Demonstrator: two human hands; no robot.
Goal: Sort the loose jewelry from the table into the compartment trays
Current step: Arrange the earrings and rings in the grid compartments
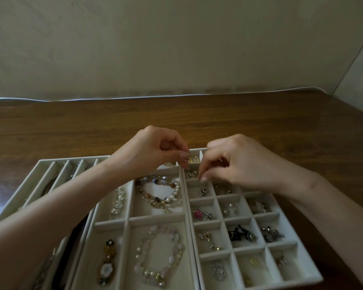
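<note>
Pale grid tray [242, 219] on wood bench [197, 118] | left hand [153, 151], right hand [239, 162] meet over its 12 o'clock cells | both fingertips [203, 178] pinched | grasping anything: cannot tell

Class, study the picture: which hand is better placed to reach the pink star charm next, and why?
Probably the right hand: its fingertips touch a divider just beyond the pink star charm, in the same column. The left hand sits farther back.
</note>
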